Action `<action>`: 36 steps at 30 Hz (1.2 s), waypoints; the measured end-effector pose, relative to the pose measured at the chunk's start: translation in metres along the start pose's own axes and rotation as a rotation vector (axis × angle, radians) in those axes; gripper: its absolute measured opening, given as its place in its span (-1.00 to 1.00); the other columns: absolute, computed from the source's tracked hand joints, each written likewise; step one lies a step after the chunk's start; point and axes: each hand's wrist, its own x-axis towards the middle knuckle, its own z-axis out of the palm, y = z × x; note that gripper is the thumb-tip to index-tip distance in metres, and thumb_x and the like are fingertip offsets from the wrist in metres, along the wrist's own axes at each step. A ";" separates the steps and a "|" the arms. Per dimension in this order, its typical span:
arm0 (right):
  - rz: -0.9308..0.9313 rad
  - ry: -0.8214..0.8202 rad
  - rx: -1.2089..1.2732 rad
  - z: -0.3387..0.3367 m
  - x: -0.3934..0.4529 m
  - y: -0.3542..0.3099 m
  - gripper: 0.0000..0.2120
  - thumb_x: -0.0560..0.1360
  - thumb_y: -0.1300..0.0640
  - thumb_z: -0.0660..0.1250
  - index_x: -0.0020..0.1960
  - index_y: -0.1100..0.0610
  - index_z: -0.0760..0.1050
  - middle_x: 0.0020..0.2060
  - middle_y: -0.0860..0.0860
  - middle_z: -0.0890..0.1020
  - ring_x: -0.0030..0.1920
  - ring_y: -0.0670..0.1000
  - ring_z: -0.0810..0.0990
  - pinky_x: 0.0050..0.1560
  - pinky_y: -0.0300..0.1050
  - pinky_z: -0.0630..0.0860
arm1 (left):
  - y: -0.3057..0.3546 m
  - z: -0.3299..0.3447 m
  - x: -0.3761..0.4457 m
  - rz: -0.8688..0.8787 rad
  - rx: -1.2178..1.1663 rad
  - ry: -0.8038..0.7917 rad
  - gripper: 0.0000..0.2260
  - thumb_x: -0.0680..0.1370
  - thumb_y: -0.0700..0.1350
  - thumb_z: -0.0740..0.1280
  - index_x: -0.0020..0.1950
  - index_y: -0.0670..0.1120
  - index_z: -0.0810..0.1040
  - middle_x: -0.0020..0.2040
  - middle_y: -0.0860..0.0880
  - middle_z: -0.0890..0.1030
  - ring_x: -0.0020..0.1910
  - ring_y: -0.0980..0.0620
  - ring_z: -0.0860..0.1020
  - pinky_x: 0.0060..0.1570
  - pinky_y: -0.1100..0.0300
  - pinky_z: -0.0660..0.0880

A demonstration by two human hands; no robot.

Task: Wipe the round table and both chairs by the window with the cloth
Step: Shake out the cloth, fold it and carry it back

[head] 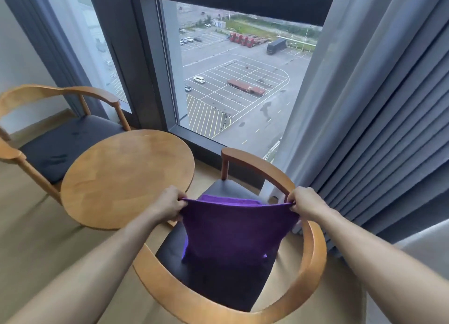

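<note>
A purple cloth (pixel 233 228) hangs stretched between my two hands above the near chair (pixel 313 250), a wooden chair with a curved backrest and a dark seat. My left hand (pixel 170 205) pinches the cloth's upper left corner. My right hand (pixel 306 202) pinches the upper right corner, close to the chair's backrest. The round wooden table (pixel 121 175) stands to the left of the near chair. Beyond it at the far left is the second chair (pixel 56 141), also wood with a dark seat.
A tall window (pixel 230 80) with a dark frame rises behind the table. Grey curtains (pixel 379 117) hang at the right, close to the near chair. A light wooden floor (pixel 31 226) runs under the furniture.
</note>
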 end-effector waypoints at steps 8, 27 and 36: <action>0.167 -0.031 0.020 0.088 0.137 0.006 -0.72 0.36 0.38 0.12 -0.17 0.09 0.54 -0.18 0.08 0.61 -0.18 0.10 0.61 -0.09 -0.04 0.59 | -0.049 0.077 0.175 -0.069 0.256 0.109 -0.86 0.54 -0.23 0.24 -0.06 -0.05 0.57 0.03 -0.13 0.64 0.02 -0.17 0.59 -0.12 0.11 0.45; 0.036 -0.077 -0.133 0.222 0.317 0.015 -0.83 0.54 0.28 0.17 0.10 0.10 0.32 0.02 0.09 0.44 0.04 0.23 0.58 0.03 0.07 0.52 | -0.128 0.169 0.353 0.014 0.531 -0.123 -0.77 0.55 -0.22 0.22 0.16 -0.02 0.51 0.10 -0.14 0.62 0.11 -0.21 0.59 0.05 0.02 0.51; 0.020 -0.138 -0.140 0.189 0.289 0.013 -0.96 0.50 0.12 0.34 -0.06 0.05 0.49 -0.06 0.05 0.60 -0.04 0.13 0.59 -0.04 -0.02 0.52 | -0.102 0.122 0.319 0.299 0.342 -0.200 -0.83 0.44 -0.23 0.30 -0.17 -0.01 0.35 -0.20 0.03 0.50 -0.13 -0.09 0.49 -0.16 0.09 0.41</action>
